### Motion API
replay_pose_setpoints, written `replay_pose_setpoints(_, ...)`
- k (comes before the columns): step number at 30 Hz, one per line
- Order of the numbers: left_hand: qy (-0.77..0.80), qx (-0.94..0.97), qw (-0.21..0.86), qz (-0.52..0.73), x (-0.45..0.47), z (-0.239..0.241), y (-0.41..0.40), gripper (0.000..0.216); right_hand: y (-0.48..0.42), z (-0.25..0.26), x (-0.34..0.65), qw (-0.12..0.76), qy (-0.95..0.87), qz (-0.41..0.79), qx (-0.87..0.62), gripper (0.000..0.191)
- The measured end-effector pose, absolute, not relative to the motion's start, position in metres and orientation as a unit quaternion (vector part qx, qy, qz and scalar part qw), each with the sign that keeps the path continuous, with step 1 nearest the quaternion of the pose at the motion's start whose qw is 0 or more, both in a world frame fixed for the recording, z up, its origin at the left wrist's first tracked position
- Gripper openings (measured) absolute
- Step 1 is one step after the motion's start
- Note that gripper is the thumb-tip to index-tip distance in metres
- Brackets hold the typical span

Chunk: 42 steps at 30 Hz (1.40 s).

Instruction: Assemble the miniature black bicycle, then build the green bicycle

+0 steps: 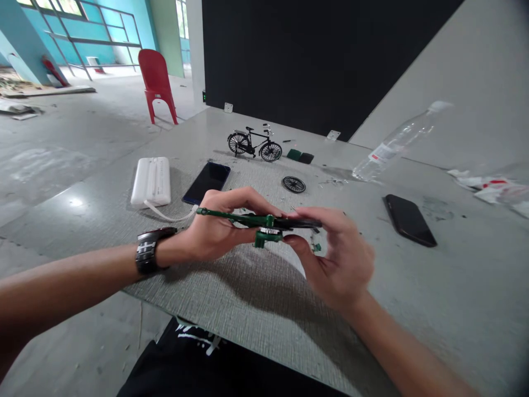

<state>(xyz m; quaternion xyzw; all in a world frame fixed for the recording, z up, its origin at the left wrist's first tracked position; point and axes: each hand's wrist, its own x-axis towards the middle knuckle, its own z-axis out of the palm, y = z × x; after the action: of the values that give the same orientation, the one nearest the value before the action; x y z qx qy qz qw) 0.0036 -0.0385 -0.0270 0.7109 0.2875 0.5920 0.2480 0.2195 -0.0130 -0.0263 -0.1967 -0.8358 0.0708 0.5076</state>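
Observation:
My left hand (219, 229) is closed round a green model bicycle frame (239, 219), held flat above the table with its thin end pointing left. My right hand (334, 253) pinches the frame's right end, where a dark flat part (300, 223) sticks out, thumb below and fingers on top. A small green block with a silver toothed ring (266, 236) hangs under the frame between both hands. A finished black model bicycle (254, 144) stands upright farther back. A loose black spoked wheel (293, 184) lies flat on the table behind my hands.
On the grey table (248, 309): a white power bank (151, 181) with cable, a dark phone (206, 182) beside it, another black phone (409, 219) right, a clear plastic bottle (392, 146) lying down, small green and black parts (300, 156), wrappers (491, 190). A red chair (157, 82) stands on the floor.

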Motion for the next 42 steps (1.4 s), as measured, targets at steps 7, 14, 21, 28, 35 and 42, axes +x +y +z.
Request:
replay_pose_setpoints(7,0.318,0.681,0.283,0.596,0.006,-0.024,-0.036,0.033,-0.007,-0.028,0.222,0.574,-0.794,-0.001,-0.201,0.059)
replay_pose_setpoints(14,0.314,0.640,0.366,0.598,0.010,-0.026,-0.029,0.041,-0.012,-0.021,0.222,0.532,-0.810,-0.030,-0.243,0.054)
replay_pose_setpoints(21,0.332,0.601,0.435,0.582,0.014,-0.027,-0.025,0.033,-0.012,-0.024,0.219,0.513,-0.813,0.066,-0.268,0.045)
replay_pose_setpoints(28,0.349,0.582,0.454,0.578,0.014,-0.028,-0.025,0.034,-0.013,-0.029,0.219,0.511,-0.800,0.147,-0.276,0.043)
replay_pose_setpoints(35,0.347,0.576,0.468,0.573,0.014,-0.031,-0.023,0.034,-0.010,-0.034,0.220,0.508,-0.801,0.155,-0.275,0.040)
replay_pose_setpoints(42,0.358,0.584,0.444,0.578,0.014,-0.031,-0.023,0.033,-0.014,-0.035,0.216,0.500,-0.798,0.198,-0.272,0.040)
